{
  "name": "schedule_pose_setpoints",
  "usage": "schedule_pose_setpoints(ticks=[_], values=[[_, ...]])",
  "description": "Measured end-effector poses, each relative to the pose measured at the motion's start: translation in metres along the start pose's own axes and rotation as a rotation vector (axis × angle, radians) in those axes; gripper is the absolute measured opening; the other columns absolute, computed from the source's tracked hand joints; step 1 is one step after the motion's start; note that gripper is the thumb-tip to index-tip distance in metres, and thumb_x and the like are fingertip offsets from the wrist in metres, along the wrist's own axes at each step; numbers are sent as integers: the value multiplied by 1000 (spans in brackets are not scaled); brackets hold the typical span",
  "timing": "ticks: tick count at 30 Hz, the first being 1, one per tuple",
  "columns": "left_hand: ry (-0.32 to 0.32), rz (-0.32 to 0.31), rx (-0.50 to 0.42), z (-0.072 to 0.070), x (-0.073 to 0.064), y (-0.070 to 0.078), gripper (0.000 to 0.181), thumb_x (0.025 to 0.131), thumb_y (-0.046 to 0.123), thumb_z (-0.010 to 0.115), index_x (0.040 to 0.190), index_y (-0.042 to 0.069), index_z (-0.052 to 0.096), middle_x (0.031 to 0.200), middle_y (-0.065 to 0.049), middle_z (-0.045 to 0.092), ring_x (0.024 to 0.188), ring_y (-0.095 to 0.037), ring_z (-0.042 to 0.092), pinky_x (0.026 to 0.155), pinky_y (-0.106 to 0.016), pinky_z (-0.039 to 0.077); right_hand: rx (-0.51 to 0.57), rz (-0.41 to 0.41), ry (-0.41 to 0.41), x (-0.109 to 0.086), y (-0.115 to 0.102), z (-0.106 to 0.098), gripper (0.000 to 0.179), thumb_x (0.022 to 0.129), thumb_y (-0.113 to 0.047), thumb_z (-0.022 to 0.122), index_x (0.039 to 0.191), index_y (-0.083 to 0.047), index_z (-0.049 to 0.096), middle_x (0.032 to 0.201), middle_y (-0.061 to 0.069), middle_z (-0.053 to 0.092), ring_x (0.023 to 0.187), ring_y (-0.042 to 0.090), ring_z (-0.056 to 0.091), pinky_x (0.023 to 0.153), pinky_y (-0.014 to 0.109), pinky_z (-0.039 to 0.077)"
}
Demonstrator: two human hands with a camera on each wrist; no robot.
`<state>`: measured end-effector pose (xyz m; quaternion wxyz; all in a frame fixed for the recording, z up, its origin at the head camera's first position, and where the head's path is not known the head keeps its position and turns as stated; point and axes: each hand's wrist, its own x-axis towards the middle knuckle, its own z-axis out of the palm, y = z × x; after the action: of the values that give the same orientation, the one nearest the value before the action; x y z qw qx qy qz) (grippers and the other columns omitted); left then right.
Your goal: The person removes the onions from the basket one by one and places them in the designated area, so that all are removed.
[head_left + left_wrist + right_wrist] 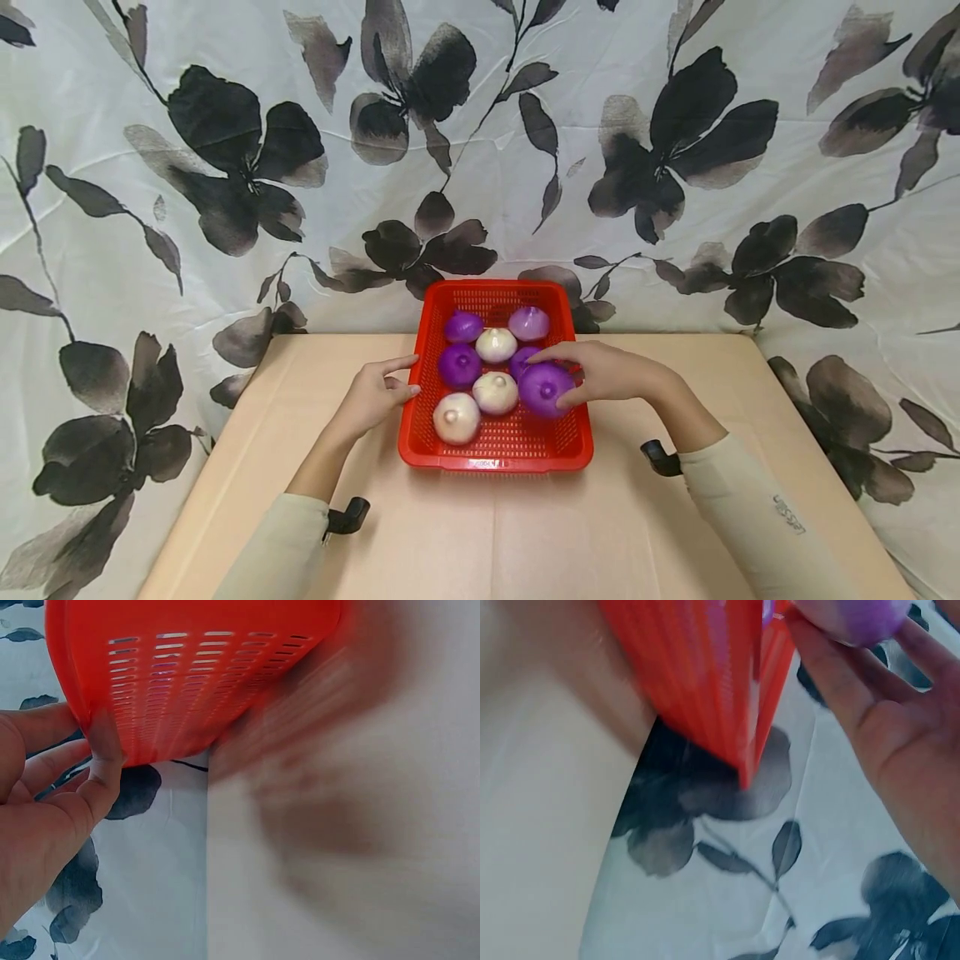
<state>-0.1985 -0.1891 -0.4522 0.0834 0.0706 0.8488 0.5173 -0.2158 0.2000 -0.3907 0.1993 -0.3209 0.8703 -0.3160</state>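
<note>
A red plastic basket with slotted walls sits on the table and holds several purple and white onions. My left hand pinches the basket's left rim between thumb and fingers; the left wrist view shows the thumb against the outer wall. Over the basket's right side, my right hand grips a purple onion with its fingertips. That onion partly covers another purple onion. White onions lie at the front left and in the middle, with a purple onion beside the left wall.
The light tan table runs around the basket. A white cloth with dark flowers hangs behind it. Small black wrist devices are strapped at both sleeves.
</note>
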Motion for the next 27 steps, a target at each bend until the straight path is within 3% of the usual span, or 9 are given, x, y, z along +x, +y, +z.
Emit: schedule_pose_setpoints(ticks=[5,9,13,20,27], values=[[0,1,7,-1,-1,-1,56,92,3,73,146,3,57,76,-11,74,69,-15,67,64,-26,54,166,-15,125,-11,20,-7,68,86,-24,85,147,-14,56,140,9,61,124,30,63,104,49,55],[-1,6,2,-2,0,-1,56,92,3,73,146,3,58,76,-11,75,70,-15,68,66,-28,56,233,-15,219,-17,36,-12,70,86,-20,85,149,-14,54,138,10,62,125,31,60,105,43,55],[-2,5,-13,-2,0,-1,56,92,2,73,146,3,57,78,-14,75,71,-16,69,67,-27,57,263,8,308,-19,54,-17,72,87,-16,84,151,-11,50,140,14,58,127,37,59,103,35,56],[-4,-5,-10,-1,1,-2,56,93,3,73,147,5,58,81,-14,76,74,-17,71,72,-30,60,299,48,467,-21,78,-21,74,92,-11,78,156,-5,41,150,21,48,124,42,58,92,11,52],[3,0,-4,-1,0,-2,55,93,2,72,146,4,58,79,-14,76,73,-17,71,73,-34,60,323,120,566,-23,92,-21,75,95,-11,75,158,-2,35,151,29,47,123,46,58,85,9,52]])
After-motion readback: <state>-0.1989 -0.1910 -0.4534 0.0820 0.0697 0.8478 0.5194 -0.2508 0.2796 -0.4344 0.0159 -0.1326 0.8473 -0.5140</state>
